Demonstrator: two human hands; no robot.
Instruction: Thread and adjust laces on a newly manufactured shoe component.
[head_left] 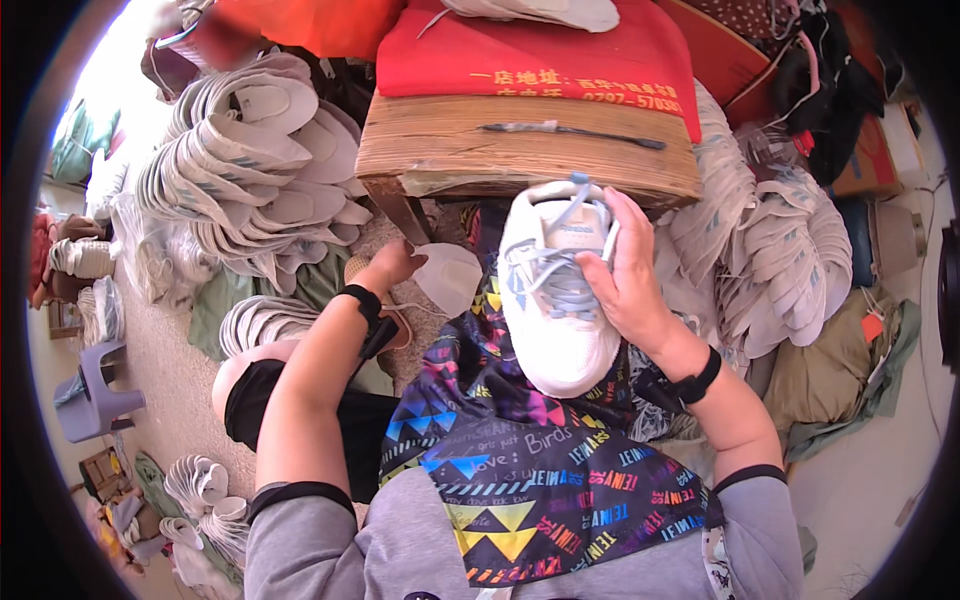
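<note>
My right hand (630, 270) grips a white sneaker (565, 345) by its side, fingers along the collar and thumb near the tongue. The sneaker has pale blue laces tied across it and its toe points toward me, above my lap. Lower and to the left, my left hand (393, 265) is closed at the edge of a white, rounded shoe piece (447, 280); its fingertips are partly hidden. A thin white string hangs close to that piece. Dark bands circle both my wrists, and a patterned apron (540, 480) covers my lap.
Ahead stands a wooden bench (420, 135) with a thin dark tool (575, 132) and a red cloth (540, 55) on it. Stacked white shoe uppers (225, 165) rise at the left, and more uppers (785, 260) at the right. A purple stool (100, 390) stands far left.
</note>
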